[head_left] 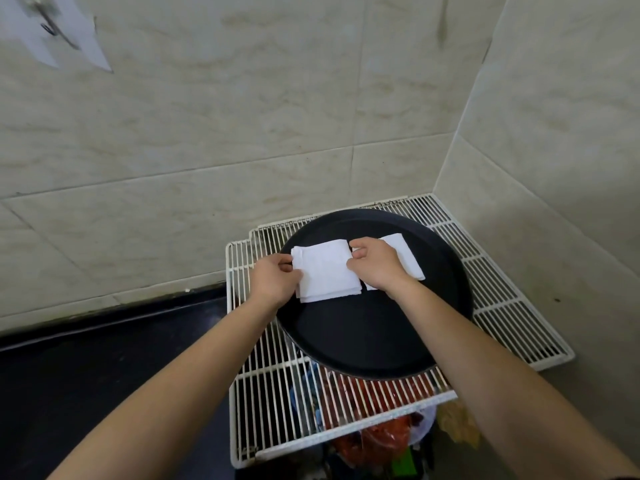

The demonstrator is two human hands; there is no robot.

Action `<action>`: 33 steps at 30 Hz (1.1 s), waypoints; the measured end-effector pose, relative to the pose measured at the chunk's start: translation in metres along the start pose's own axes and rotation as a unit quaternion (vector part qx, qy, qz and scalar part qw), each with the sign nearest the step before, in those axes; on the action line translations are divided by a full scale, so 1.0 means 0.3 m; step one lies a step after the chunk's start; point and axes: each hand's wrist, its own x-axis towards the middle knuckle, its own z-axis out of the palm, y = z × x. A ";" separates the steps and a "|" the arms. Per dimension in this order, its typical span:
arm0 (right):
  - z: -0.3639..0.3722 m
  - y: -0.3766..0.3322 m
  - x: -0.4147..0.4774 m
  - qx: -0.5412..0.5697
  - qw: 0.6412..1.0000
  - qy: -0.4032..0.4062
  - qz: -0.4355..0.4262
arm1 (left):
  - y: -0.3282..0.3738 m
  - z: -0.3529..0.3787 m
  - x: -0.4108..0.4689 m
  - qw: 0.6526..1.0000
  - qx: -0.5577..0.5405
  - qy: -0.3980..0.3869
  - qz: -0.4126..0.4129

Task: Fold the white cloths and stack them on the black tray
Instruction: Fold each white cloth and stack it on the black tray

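Observation:
A round black tray (367, 337) sits on a white wire rack. On its far left part lies a folded white cloth (327, 271), a layered square. My left hand (275, 280) pinches its left edge and my right hand (375, 263) pinches its right edge. A second folded white cloth (407, 256) lies on the tray just to the right, partly hidden under my right hand and wrist.
The white wire rack (502, 306) stands in a corner of beige tiled walls. Red packets and bags (377, 431) show below the rack. A black counter (104, 368) runs along the left. A metal hook (52, 26) hangs on the wall at the top left.

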 end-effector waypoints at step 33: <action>0.854 -0.585 -0.350 -0.235 0.845 -0.032 -0.480 | -0.539 -1.062 -0.643 0.814 0.473 0.336 -0.013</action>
